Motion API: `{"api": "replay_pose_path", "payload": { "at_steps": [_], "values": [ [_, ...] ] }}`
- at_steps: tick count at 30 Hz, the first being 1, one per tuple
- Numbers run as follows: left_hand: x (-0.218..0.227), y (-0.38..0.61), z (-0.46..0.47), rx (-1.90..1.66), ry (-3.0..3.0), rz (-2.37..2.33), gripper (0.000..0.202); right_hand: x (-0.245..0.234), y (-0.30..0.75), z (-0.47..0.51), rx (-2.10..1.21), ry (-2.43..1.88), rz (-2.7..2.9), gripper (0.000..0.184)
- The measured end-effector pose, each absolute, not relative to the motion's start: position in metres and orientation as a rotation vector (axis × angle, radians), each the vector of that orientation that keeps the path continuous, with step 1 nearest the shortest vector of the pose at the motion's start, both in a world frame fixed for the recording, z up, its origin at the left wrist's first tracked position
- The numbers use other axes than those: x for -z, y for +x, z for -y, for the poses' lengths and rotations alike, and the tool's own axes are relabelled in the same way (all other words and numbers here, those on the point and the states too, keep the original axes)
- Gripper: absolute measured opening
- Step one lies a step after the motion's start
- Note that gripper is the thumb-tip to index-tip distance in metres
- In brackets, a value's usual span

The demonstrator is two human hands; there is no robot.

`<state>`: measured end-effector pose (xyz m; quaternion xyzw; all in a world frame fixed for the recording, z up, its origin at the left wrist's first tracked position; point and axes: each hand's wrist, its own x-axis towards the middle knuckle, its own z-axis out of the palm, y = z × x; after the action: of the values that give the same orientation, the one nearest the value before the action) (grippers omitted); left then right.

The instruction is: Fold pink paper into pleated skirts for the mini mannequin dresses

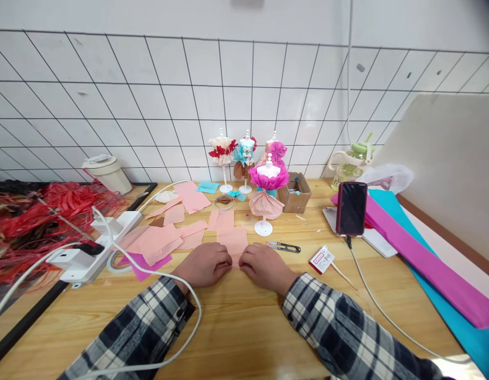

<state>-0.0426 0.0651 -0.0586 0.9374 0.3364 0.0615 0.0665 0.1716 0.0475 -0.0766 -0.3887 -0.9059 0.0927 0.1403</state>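
My left hand [207, 265] and my right hand [264, 268] rest side by side on the wooden table [236, 327], fingers curled and pinching the near edge of a pink paper sheet [233, 240]. The sheet lies flat, stretching away from my fingertips. More pink paper pieces [159, 241] lie scattered to the left. Small thread snips [284, 246] sit just right of the sheet. A miniature mannequin in a magenta and pink paper dress [265, 192] stands right behind the sheet.
Three more dressed mini mannequins [244, 153] stand by the tiled wall, beside a small cardboard box [295, 192]. A phone [351, 208] stands at right with a cable. Magenta and teal paper rolls [426, 258] lie far right. A white power strip [94, 248] and red raffia [42, 216] lie left.
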Motion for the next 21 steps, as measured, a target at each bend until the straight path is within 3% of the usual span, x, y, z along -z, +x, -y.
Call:
{"api": "replay_pose_path", "payload": {
  "at_steps": [21],
  "values": [
    [0.0573, -0.0413, -0.0660, -0.259, 2.900, -0.952, 0.015, 0.0775, 0.1715, -0.0454, -0.271, -1.091, 2.585, 0.015]
  ]
}}
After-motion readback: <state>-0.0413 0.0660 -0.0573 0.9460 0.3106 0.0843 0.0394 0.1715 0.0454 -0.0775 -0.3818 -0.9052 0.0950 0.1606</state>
